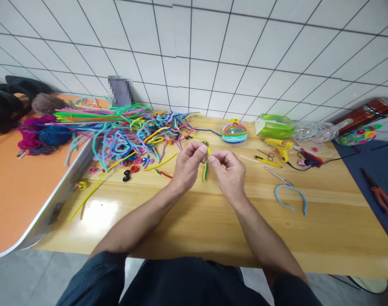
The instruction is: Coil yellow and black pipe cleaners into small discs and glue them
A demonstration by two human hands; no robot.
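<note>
My left hand [188,165] and my right hand [229,173] meet above the middle of the wooden table, thumbs and forefingers pinched together. Between the fingertips they hold a yellow pipe cleaner [208,149]. Below the fingers hangs or lies a short yellow and green twisted strip [206,173]; whether it is joined to the held piece I cannot tell. Just behind my hands, a yellow pipe cleaner end reaches out from the pile. Left of my left hand lie a short multicoloured piece [162,173] and a red button-like part [134,168].
A tangled pile of pipe cleaners [124,142] fills the back left. Behind stands a striped round ornament [234,133]. To the right are a yellow glue gun [280,148], small scissors [269,156], a yellow cutter knife [268,162], tweezers [278,176] and a bent blue pipe cleaner [290,187].
</note>
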